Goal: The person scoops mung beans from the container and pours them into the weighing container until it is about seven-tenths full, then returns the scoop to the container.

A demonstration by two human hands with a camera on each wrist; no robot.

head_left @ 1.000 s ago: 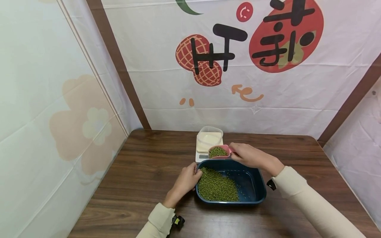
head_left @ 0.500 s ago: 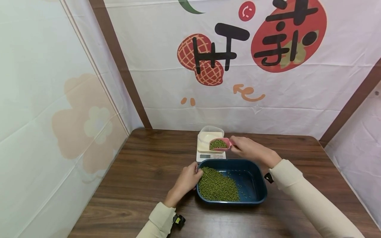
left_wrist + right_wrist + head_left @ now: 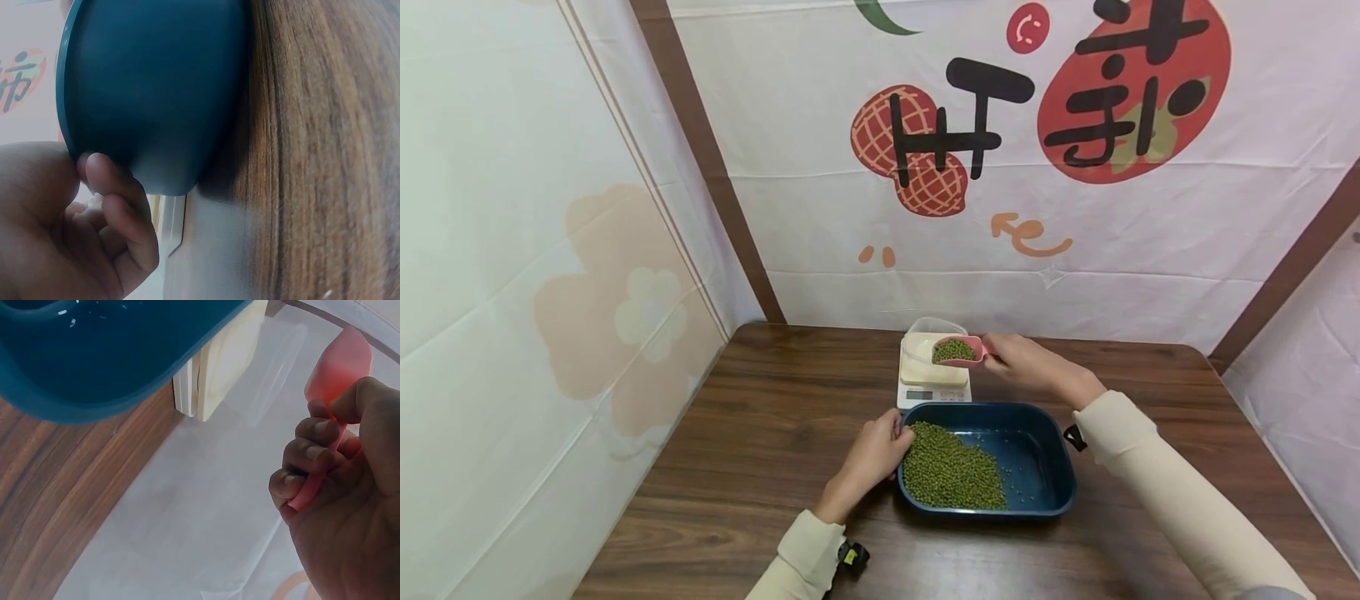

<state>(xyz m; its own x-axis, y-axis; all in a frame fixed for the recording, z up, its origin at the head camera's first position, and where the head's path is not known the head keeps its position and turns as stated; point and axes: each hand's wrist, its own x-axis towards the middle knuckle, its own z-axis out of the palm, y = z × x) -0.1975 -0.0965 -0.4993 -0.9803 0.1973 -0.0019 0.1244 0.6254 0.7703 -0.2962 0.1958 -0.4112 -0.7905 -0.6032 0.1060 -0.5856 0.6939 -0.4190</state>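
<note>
My right hand point(image 3: 1018, 360) grips the handle of a pink scoop point(image 3: 340, 365) filled with green beans point(image 3: 953, 350). The scoop is held level above the kitchen scale, overlapping the clear plastic container point(image 3: 917, 344) in the head view. In the right wrist view my fingers wrap the handle and the thumb lies along it. With thumb and fingers my left hand point(image 3: 874, 450) pinches the left rim of a dark blue basin point(image 3: 150, 81). A heap of green beans point(image 3: 951, 475) covers the basin's left part; a few lie scattered on its right.
Behind the basin stands a white kitchen scale point(image 3: 934, 394) with a cream platform point(image 3: 228, 356) bearing the clear container. Everything rests on a brown wooden table point(image 3: 760, 450). A printed white curtain point(image 3: 820, 208) hangs right behind the table's far edge.
The right hand has raised the loaded scoop and carried it away from the basin, toward the clear container on the scale. My left hand stays on the basin rim.
</note>
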